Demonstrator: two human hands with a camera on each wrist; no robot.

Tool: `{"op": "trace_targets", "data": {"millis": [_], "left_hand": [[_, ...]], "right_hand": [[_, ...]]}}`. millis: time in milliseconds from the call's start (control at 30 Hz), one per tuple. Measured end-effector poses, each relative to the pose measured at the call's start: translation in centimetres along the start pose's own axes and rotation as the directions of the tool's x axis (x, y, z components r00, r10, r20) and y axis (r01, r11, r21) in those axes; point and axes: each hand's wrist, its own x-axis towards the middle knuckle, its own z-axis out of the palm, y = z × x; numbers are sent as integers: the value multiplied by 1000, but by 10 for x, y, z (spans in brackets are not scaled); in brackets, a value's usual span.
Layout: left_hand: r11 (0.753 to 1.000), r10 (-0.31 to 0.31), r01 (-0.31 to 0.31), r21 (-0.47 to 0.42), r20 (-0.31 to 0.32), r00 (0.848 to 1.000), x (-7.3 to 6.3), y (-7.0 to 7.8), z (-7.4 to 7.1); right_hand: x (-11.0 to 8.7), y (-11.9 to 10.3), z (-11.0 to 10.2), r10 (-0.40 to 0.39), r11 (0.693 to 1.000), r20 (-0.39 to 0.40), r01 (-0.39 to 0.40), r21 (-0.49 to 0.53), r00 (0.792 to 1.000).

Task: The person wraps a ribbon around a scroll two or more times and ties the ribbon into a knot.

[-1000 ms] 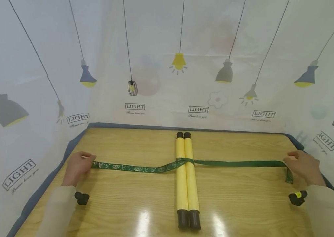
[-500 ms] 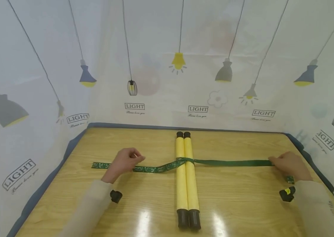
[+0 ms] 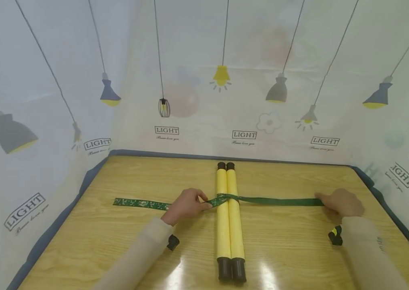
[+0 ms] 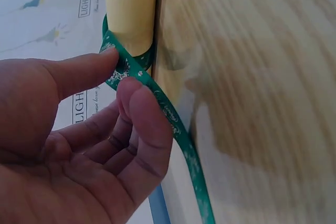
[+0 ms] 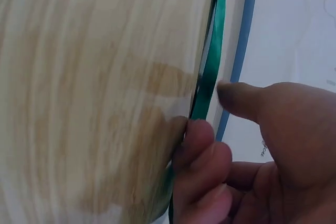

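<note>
A white wall covering (image 3: 189,48) printed with hanging lamps and the word LIGHT is enclosing the left, far and right sides of your pale wood-grain table (image 3: 284,237). Two yellow cylindrical rods (image 3: 223,229) with black end caps are lying side by side at the middle, running from near to far. A narrow green ribbon (image 3: 280,201) with a pale printed pattern is looping around both rods, its tails stretching left and right across the table. Your left hand (image 3: 187,204) is bending over the left tail just beside the rods, thumb tip and index fingertip standing slightly apart at the ribbon; I cannot tell whether they are pinching it. Your right hand (image 3: 342,203) is covering the outer part of the right tail, fingers curling inward and thumb standing apart from them; whether it is gripping the ribbon, I cannot tell either.
</note>
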Motion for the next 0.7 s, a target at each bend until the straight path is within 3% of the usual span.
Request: {"op": "trace_targets", "data": {"millis": [267,467,600,700], "left_hand": [[999,-9,9,-46,-11,1000,-3,5,6],[997,13,-20,-75,-97,995,-5,6,4],[993,50,-64,-94,-148,988,-4,6,3],[989,29,-55,-139,-181,983,-3,7,2]], "right_hand": [[10,11,-5,68,997,-62,-69,-19,996],[10,24,-8,87,995,-75,-82,60,993],[8,26,-11,90,995,-75,-87,51,993],[7,28,-12,88,996,-66,-86,39,994]]}}
